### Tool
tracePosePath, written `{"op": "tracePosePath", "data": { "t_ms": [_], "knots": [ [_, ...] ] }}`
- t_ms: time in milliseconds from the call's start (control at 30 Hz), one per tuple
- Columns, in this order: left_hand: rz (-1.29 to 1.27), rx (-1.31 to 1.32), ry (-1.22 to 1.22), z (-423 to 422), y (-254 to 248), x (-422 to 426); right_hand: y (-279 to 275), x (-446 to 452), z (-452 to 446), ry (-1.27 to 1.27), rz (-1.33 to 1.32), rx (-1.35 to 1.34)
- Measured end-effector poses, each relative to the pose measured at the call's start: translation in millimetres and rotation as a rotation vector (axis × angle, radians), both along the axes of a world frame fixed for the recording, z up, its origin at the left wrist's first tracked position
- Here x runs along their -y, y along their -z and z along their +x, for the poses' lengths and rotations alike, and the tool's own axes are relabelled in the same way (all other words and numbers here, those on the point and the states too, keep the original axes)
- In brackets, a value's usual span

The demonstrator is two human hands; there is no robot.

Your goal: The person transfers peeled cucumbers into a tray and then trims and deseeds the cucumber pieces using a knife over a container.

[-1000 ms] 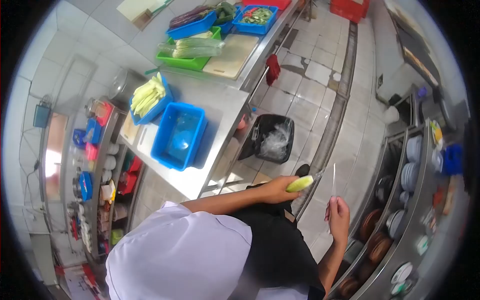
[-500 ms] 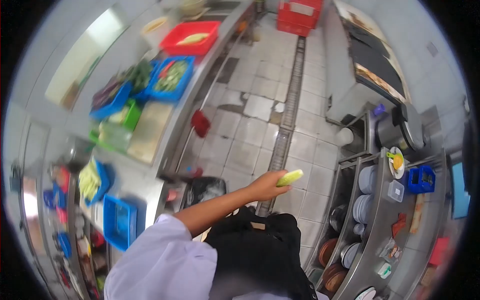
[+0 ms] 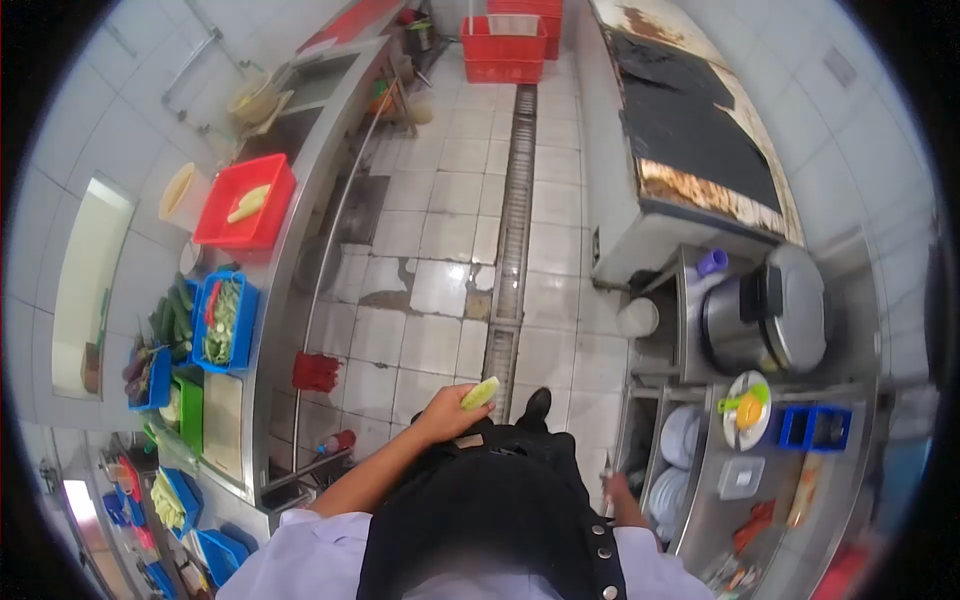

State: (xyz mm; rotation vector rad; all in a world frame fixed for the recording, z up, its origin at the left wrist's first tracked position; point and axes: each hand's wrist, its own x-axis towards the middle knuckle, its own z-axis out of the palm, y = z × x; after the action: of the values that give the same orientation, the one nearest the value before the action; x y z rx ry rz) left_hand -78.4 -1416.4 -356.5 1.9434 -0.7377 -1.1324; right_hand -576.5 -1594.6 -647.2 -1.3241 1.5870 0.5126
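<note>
My left hand (image 3: pixel 447 413) is wrapped round a pale green peeled vegetable (image 3: pixel 480 393), whose cut end points up and to the right over the floor. Low on the right, my right hand (image 3: pixel 622 494) hangs beside the shelf of plates, its fingers closed round a thin knife (image 3: pixel 607 465) that is partly blurred. On the left counter, a blue basket (image 3: pixel 178 500) holds more peeled vegetables, with an empty-looking blue basin (image 3: pixel 222 553) below it.
A red basin (image 3: pixel 245 203) and a blue tray of cut vegetables (image 3: pixel 228 322) stand on the left counter. A drain (image 3: pixel 515 200) runs along the tiled floor. A steel pot (image 3: pixel 765 310) and stacked plates (image 3: pixel 680 437) are on the right; red crates (image 3: pixel 503 50) stand ahead.
The view has swung right and up along the aisle, so the left counter has shifted left. My left hand still holds the vegetable; my right hand has lowered to my side with the knife.
</note>
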Motion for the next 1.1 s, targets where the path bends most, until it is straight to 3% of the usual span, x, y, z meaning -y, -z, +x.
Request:
{"op": "tracePosePath", "data": {
  "t_ms": [33,67,100,167,200,267,333,400,433,467,500,533,567,600,633,700,867,967,1100],
  "knots": [
    [-0.058,0.012,-0.025,9,-2,14,133,57,-15,-0.220,-0.394,0.056],
    [-0.042,-0.024,-0.043,26,-8,29,64,111,58,-0.430,-0.619,0.108],
    [-0.041,-0.032,-0.086,40,-8,44,28,167,123,-0.277,-0.378,0.162],
    [-0.105,0.005,-0.212,76,-7,69,-26,258,233,-0.158,-0.177,0.325],
    [-0.087,0.010,-0.231,96,-9,82,-50,288,280,-0.207,-0.173,0.342],
    [-0.154,0.045,-0.317,137,4,107,-95,336,379,-0.011,-0.176,0.458],
    [-0.201,0.068,-0.384,188,15,132,-104,377,450,-0.149,-0.223,0.488],
    [-0.232,0.017,-0.417,245,42,155,-38,437,480,-0.544,-0.494,0.558],
    [-0.262,0.028,-0.443,265,57,170,-75,431,502,-0.672,-0.590,0.533],
    [-0.283,0.064,-0.467,298,78,180,-89,431,523,-0.531,-0.432,0.344],
    [-0.341,0.005,-0.479,328,98,197,-60,453,521,-0.625,-0.631,0.283],
    [-0.260,-0.017,-0.462,361,75,209,-50,459,526,-0.429,-0.588,0.298],
    [-0.257,0.003,-0.428,393,62,223,-16,492,521,-0.484,-0.603,0.116],
    [-0.334,0.016,-0.398,422,46,236,17,526,511,-0.401,-0.403,0.083],
    [-0.359,-0.008,-0.318,455,34,250,17,539,517,-0.321,-0.214,0.027],
    [-0.366,0.080,-0.336,505,20,286,-3,526,564,-0.204,-0.156,-0.042],
    [-0.343,0.108,-0.402,615,-2,370,-17,548,707,-0.091,-0.140,0.021],
    [-0.295,0.067,-0.362,668,12,406,-1,592,787,-0.042,-0.156,0.091],
    [-0.315,-0.059,-0.517,717,48,462,22,700,888,-0.005,-0.176,0.264]
  ]
}}
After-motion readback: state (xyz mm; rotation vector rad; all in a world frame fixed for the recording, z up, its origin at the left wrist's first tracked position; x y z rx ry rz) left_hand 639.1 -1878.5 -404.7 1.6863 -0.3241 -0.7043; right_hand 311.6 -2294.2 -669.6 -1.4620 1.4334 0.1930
